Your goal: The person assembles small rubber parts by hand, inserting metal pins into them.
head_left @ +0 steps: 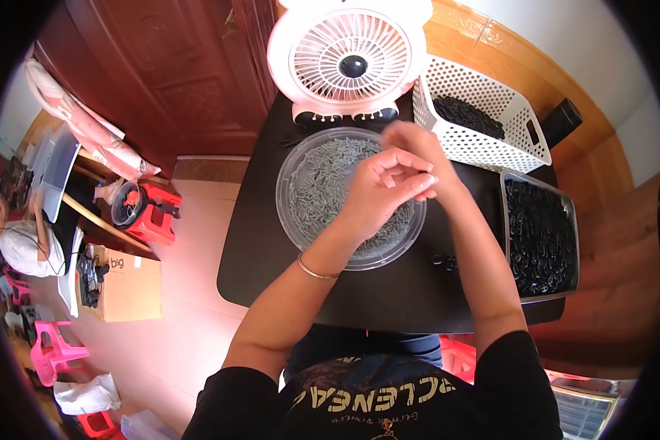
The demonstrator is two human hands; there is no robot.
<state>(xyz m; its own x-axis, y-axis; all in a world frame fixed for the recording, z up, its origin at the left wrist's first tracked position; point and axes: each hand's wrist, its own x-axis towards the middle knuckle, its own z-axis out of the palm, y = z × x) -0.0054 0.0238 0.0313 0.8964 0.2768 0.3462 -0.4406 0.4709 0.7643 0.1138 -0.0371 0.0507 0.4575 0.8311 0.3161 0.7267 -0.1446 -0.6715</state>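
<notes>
My left hand point(389, 187), with a bracelet on its wrist, is over the right half of a round clear plastic tub point(289, 227). Its thumb and fingertips are pinched together; anything between them is too small to make out. Just beyond it, my right hand point(415, 141) is at the tub's far right rim, blurred and partly covered by the left hand, its fingers hard to read. Many small, slim grey pieces point(319, 183) fill the tub. On the dark table point(271, 282), a few small black pieces point(444, 260) are next to my right forearm.
A pink fan point(286, 51) stands behind the tub. To the right are a white perforated basket point(484, 150) with black pieces and a tray point(539, 298) of black, loop-like parts. At left are a cardboard box point(136, 290), a red stool point(158, 216) and another person point(29, 246).
</notes>
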